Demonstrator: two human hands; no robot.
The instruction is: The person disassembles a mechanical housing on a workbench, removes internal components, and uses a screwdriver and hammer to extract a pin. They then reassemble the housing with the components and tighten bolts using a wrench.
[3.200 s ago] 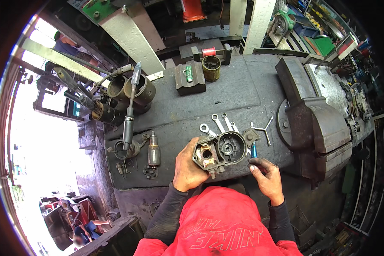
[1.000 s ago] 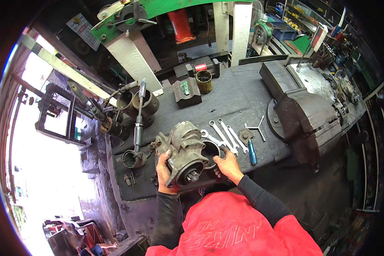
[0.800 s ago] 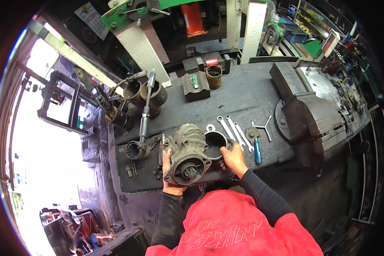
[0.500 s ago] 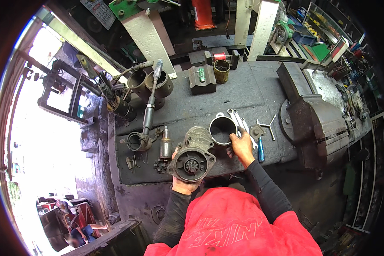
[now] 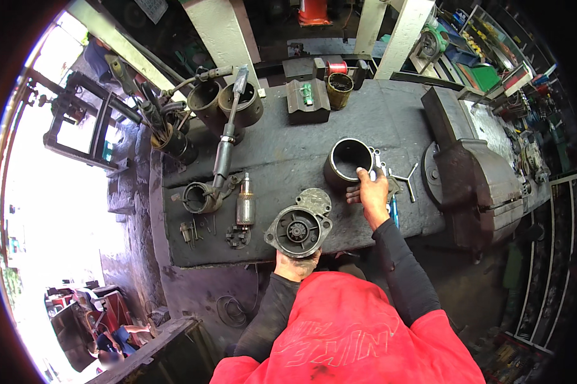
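My left hand (image 5: 295,265) grips a starter motor drive housing (image 5: 313,200) from below at the bench's near edge. The housing's round open end faces up, with a small toothed pinion (image 5: 297,232) inside. To the right, my right hand (image 5: 373,192) has its thumb on the rim of a hollow metal cylinder (image 5: 332,171) and its fingers along the outside wall. Whether the cylinder touches the bench I cannot tell. Left of the housing stands an armature (image 5: 245,210), with a dark brush holder (image 5: 238,237) at its lower end. Wrenches (image 5: 377,157) show partly behind the cylinder.
A large vise (image 5: 474,192) occupies the bench's right side. Near my right hand lie a three-armed wrench (image 5: 409,182) and a blue-handled screwdriver (image 5: 394,208). At left are a ring-shaped housing (image 5: 199,197), a long-handled tool (image 5: 224,150) and metal cylinders (image 5: 253,112). A grooved block (image 5: 308,102) sits at the back.
The cylinder has moved away and to the right with my right hand, now covering much of the wrenches. My left hand has shifted the drive housing slightly right and tilted it.
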